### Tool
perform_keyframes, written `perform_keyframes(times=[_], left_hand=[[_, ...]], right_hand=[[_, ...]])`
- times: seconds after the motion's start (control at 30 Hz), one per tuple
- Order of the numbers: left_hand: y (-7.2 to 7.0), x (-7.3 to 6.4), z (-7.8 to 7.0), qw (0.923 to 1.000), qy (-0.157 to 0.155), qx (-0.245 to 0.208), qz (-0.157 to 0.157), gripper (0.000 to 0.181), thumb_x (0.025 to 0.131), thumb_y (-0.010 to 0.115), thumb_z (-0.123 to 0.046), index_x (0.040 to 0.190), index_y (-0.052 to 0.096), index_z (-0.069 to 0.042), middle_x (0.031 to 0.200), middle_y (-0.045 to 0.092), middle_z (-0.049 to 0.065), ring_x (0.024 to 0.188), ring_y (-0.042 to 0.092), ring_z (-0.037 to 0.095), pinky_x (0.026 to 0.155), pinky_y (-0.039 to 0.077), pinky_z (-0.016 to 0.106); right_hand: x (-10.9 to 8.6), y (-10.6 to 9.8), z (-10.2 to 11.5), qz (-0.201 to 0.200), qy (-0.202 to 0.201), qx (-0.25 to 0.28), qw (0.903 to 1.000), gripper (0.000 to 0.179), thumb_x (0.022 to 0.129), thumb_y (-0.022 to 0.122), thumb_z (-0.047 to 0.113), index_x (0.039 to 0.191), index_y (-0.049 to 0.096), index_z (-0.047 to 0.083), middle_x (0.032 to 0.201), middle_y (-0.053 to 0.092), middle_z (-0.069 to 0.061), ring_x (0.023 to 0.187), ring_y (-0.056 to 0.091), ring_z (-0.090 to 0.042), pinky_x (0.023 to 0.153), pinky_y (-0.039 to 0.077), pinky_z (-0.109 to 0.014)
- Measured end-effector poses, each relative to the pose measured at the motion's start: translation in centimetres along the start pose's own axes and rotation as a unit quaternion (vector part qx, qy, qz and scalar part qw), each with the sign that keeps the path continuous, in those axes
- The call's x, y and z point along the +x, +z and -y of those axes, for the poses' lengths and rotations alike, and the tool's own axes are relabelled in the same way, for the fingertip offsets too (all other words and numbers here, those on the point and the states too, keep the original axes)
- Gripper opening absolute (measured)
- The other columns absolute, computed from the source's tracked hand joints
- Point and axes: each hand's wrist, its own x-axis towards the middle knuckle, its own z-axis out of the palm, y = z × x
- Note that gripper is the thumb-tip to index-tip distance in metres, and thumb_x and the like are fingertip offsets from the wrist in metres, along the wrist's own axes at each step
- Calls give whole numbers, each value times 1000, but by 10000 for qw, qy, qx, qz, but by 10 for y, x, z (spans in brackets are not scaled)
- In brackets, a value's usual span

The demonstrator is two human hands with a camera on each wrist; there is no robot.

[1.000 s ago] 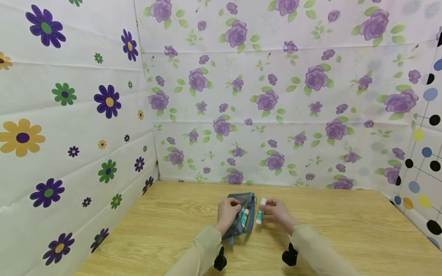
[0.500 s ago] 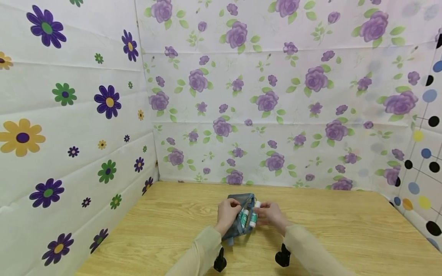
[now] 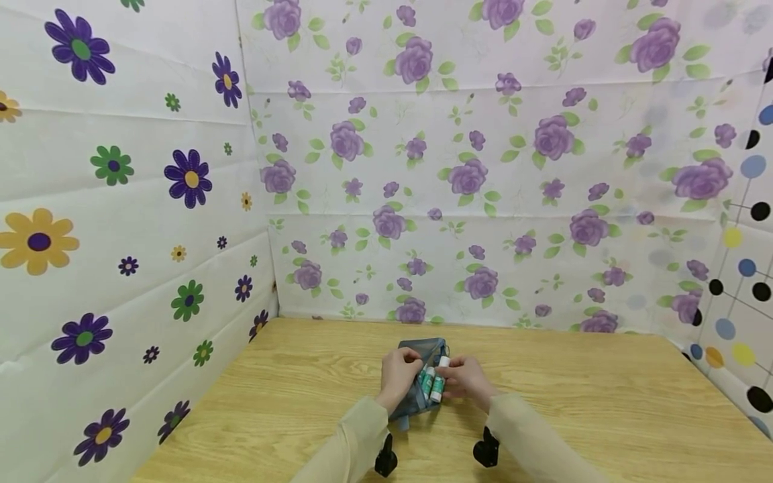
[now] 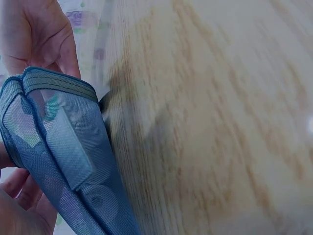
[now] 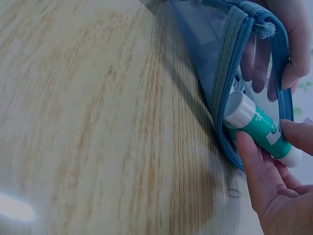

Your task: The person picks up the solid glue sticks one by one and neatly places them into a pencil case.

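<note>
My left hand [image 3: 399,377] grips the rim of a blue mesh zip pouch [image 3: 406,406], holding its mouth apart. Between the thumb and fingers of my right hand [image 3: 470,384] is a glue stick [image 3: 438,385] with a green label and white ends. In the right wrist view this glue stick [image 5: 266,132] lies tilted at the pouch's unzipped mouth, one white end inside the rim. Another glue stick [image 3: 427,382] rests within the pouch beside it. Through the mesh in the left wrist view, the contents of the pouch [image 4: 105,147] show only faintly.
A wood-grain table [image 3: 574,396] bears the pouch. Behind it hangs a flowered sheet [image 3: 483,235], with a daisy-patterned sheet [image 3: 151,235] along the left side. Black wrist cameras [image 3: 486,448] sit below both forearms.
My right hand has moved left with the glue stick, from beside the pouch to its mouth. My left hand and the pouch have stayed in place.
</note>
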Motion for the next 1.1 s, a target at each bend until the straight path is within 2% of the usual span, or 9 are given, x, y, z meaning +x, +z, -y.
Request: perform_keyframes(times=[0.13,0.3,0.5,0.7,0.93,1.1], left_hand=[[1,0,0,10000,-2,-13,13,5,79,62,-3,79,67,-3,71,57,-2,63,51,13,57,43,30],[1,0,0,10000,8,4,8,5,79,62,-4,78,67,-4,71,57,-2,63,51,13,57,43,30],[1,0,1,10000,39,-1,-37,5,79,63,-5,78,67,-2,71,57,-2,64,52,13,57,44,30],[2,0,2,10000,43,-44,-12,5,79,63,-3,79,68,-2,71,58,-2,64,52,14,57,44,30],[1,0,0,10000,80,-7,-16,5,79,63,-4,78,67,-3,70,57,-3,63,51,13,56,43,30],[1,0,-1,10000,53,34,9,5,79,63,-4,77,67,-5,70,57,-3,63,51,13,56,43,30]], right_hand=[[1,0,1,44,51,-86,9999,25,85,62,4,100,48,-10,87,57,-19,71,60,-26,63,50,-41],[2,3,1,40,138,-167,9998,12,84,62,4,85,53,-5,75,60,-14,61,60,-21,57,51,-38],[4,3,-1,107,226,-150,9996,14,84,62,4,75,52,0,71,61,-13,59,60,-19,56,51,-37],[5,3,-1,131,286,-255,9992,12,84,63,5,77,55,0,72,61,-13,61,60,-20,58,51,-38],[3,6,2,-17,362,-456,9983,21,83,64,5,68,50,5,66,58,-10,56,57,-18,58,51,-37],[1,7,4,-75,405,-509,9979,14,83,63,4,73,54,1,66,58,-11,56,57,-18,59,51,-38]])
